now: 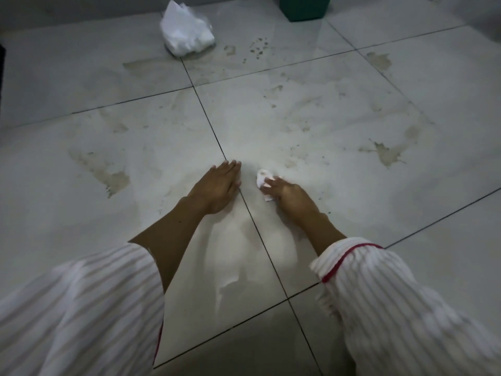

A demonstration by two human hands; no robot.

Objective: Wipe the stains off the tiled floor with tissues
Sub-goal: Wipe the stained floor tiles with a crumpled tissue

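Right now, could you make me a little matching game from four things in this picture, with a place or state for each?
Things:
1. left hand
2. right hand
3. tissue pack
4. green bin

States:
A. top edge, cut off by the frame
B. flat on the tile, fingers straight
C. far left of the bin, beside stains
D. holding a crumpled tissue

Pairs: 1-B, 2-D, 3-C, 4-A

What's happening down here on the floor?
A person is wiping a stained tiled floor. The right hand holds a crumpled tissue against the tile, while the left hand lies flat beside it. Brownish stains remain farther out, and a pack of tissues sits near the wall.
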